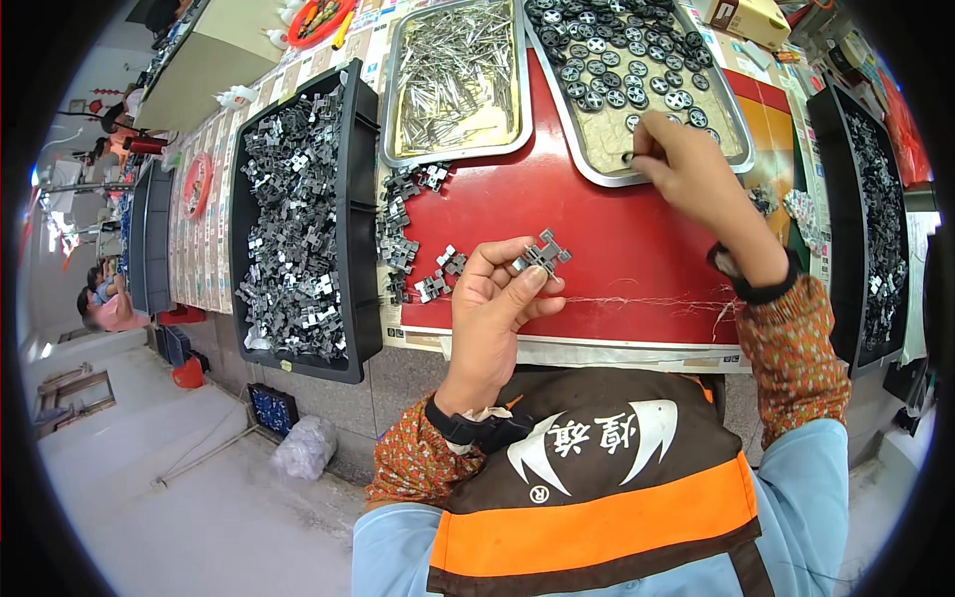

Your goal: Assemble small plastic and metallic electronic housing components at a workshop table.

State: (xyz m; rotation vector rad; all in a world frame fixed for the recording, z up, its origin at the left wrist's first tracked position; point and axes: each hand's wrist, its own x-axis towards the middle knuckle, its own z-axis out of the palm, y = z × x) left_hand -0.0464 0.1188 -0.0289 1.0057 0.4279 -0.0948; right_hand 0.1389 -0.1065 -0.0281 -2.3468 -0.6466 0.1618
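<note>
My left hand (497, 303) is closed over the near part of the red table mat (597, 249), its thumb and fingers pinching a small grey-and-black plastic chassis part (544, 255). My right hand (686, 164) reaches over the near end of a metal tray (622, 180) of black toy wheels (602, 70). Between its thumb and forefinger is a small dark piece, which looks like a wheel (627, 157) seen edge-on. Several loose chassis parts (398, 244) lie in a cluster left of my left hand.
Left of the mat stands a black bin (360, 229) full of chassis parts. Behind the mat, a second metal tray (525, 109) holds thin metal pins (458, 75). Another black bin (841, 219) of parts is at the far right. A red round basket (323, 22) sits at the back left.
</note>
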